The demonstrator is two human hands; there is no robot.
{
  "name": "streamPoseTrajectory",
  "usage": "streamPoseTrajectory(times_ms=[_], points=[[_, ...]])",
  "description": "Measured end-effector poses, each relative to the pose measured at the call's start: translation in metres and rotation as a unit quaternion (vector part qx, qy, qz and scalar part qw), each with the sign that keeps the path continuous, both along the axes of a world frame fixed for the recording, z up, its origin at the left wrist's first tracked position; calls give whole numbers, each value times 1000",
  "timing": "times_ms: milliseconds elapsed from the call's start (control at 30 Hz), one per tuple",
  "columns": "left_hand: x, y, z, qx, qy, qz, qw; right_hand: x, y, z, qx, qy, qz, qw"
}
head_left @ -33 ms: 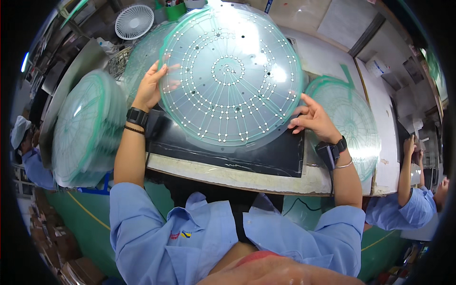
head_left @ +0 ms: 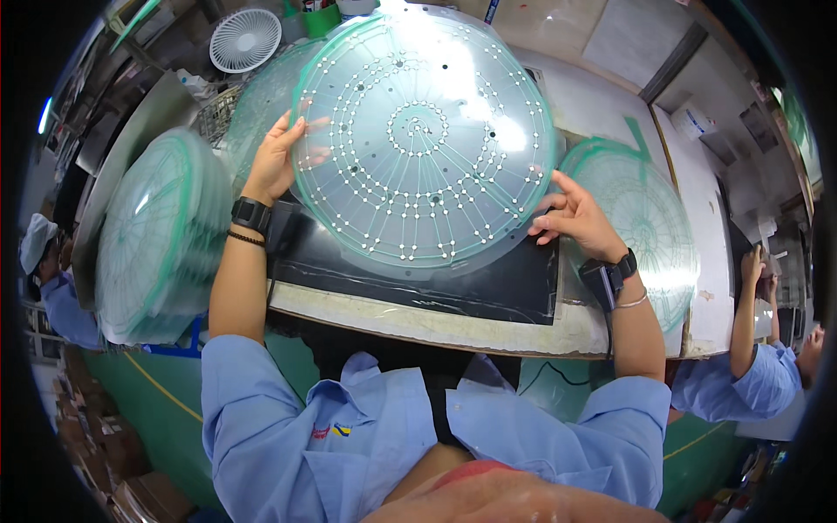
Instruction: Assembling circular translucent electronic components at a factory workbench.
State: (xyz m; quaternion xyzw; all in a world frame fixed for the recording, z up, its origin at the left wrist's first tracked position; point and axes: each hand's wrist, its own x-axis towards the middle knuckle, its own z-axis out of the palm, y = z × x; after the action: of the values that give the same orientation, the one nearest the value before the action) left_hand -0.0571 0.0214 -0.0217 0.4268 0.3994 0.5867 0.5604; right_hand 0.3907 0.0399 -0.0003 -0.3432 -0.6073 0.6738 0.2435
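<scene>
A large round clear plastic disc [head_left: 388, 161] is tilted up in front of me. Green lines and rings of small white dots run over it, with a few dark spots among them. At its left rim my left hand [head_left: 277, 161] grips the edge, and some of its fingers show through the clear sheet from behind. My right hand [head_left: 577, 216] is at the lower right rim; its index fingertip touches the edge while the other fingers curl below. Under the disc lies a black mat [head_left: 418, 296] on the worktable.
On the left stands a stack of similar green-rimmed discs [head_left: 144, 231]. More discs [head_left: 636, 218] lie at the right on the pale worktable [head_left: 706, 296]. A white fan [head_left: 246, 41] and a green container [head_left: 323, 19] are at the back. People in blue work at both sides.
</scene>
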Motion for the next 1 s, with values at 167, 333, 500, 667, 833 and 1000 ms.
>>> streamPoseTrajectory(times_ms=[167,333,500,667,833,1000], points=[[-5,3,-1,-1,3,-19,1000,0,1,1,-9,-2,-12,1000],[-4,1,-2,-12,18,-17,1000,0,5,-2,6,0,-24,1000],[-4,3,-6,-29,10,9,999,1,7,-8,13,5,-57,998],[8,1,-2,-17,-47,12,999,3,11,-7,32,22,-110,993],[-3,10,-21,5,-22,27,999,10,21,-8,64,14,-151,986],[12,1,-10,-7,-56,-30,998,17,26,-7,97,-11,-191,977]])
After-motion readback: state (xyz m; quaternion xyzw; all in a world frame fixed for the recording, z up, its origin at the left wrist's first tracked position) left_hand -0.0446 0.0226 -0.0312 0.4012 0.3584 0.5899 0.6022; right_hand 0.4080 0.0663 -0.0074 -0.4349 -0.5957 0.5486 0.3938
